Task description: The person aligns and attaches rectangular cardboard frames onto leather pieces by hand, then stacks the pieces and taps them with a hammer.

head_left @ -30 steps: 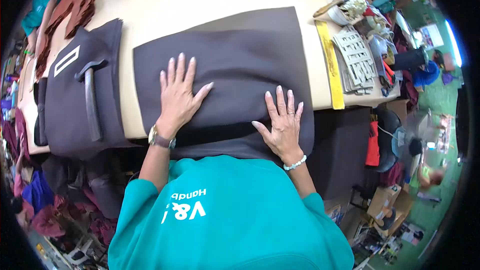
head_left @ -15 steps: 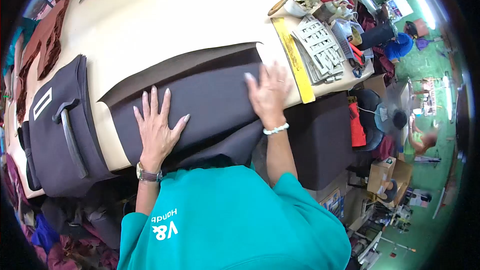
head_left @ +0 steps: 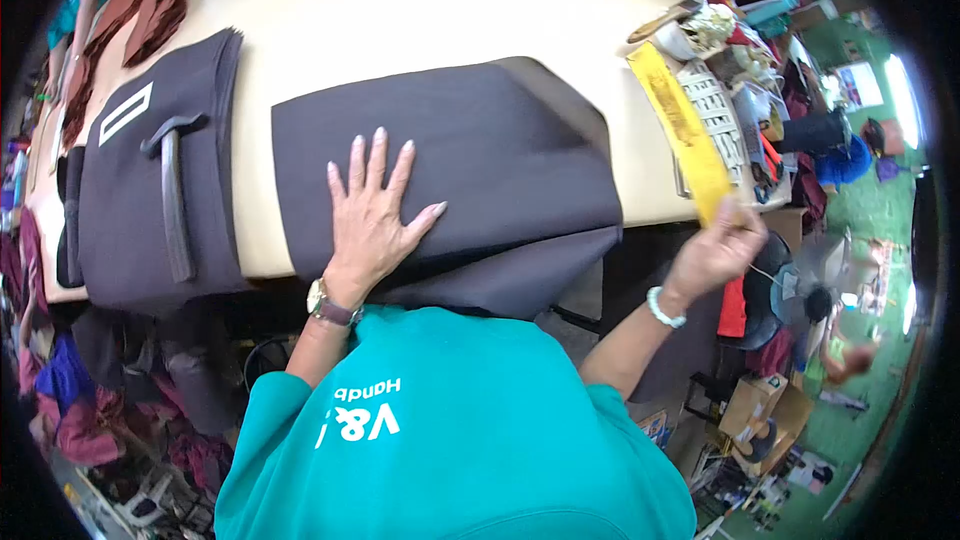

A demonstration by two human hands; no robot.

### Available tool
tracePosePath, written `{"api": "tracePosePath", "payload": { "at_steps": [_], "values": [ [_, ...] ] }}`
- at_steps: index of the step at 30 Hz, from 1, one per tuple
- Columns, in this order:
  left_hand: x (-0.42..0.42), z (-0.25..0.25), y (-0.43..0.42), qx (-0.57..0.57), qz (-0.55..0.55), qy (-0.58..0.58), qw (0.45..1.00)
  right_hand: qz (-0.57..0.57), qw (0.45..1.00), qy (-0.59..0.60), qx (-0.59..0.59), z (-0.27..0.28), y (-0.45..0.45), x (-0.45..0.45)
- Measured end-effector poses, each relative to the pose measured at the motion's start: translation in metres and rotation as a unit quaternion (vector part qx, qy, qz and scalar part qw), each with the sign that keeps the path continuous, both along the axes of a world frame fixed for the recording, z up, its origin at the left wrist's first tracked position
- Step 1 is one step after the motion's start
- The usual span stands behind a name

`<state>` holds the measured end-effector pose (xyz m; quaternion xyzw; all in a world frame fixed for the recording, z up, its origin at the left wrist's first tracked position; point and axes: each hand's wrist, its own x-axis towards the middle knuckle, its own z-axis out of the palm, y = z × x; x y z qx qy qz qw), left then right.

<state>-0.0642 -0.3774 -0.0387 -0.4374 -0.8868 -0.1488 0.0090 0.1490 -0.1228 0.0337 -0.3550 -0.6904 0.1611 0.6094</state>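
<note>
Dark fabric [head_left: 480, 150] lies on the pale table, its right end lifted or curled at the far corner and its near part sagging over the front edge. My left hand [head_left: 372, 220] rests flat on it with fingers spread. At the right, my right hand [head_left: 718, 252] grips the near end of a yellow ruler [head_left: 685, 130], thumb and fingers closed around it. The ruler slants away from me, partly over white cut-out templates [head_left: 715, 110]. Left of my left hand, a hammer [head_left: 172, 190] lies on a stack of dark fabric pieces [head_left: 120, 210].
A white rectangular frame [head_left: 126, 114] lies on the stack. Reddish-brown fabric pieces [head_left: 160, 0] sit at the far left, more at the back. A brush [head_left: 665, 20], a white bowl [head_left: 680, 40] and other clutter crowd the right end. Another person's teal sleeve [head_left: 75, 15] shows far left.
My right hand has left the fabric and moved right to take hold of the yellow ruler. The fabric's raised far edge now lies flat along most of its length. My left hand stays flat.
</note>
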Motion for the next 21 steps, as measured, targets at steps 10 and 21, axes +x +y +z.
{"api": "tracePosePath", "payload": {
  "at_steps": [10,21],
  "values": [
    [-0.004,0.0,0.0,0.037,-0.024,-0.007,0.999,0.363,0.868,0.269,-0.207,0.062,-0.041,-0.104],
    [-0.021,0.017,-0.014,0.179,0.042,0.068,0.981,0.158,0.941,-0.225,-0.197,-0.063,-0.023,-0.118]
  ]
}}
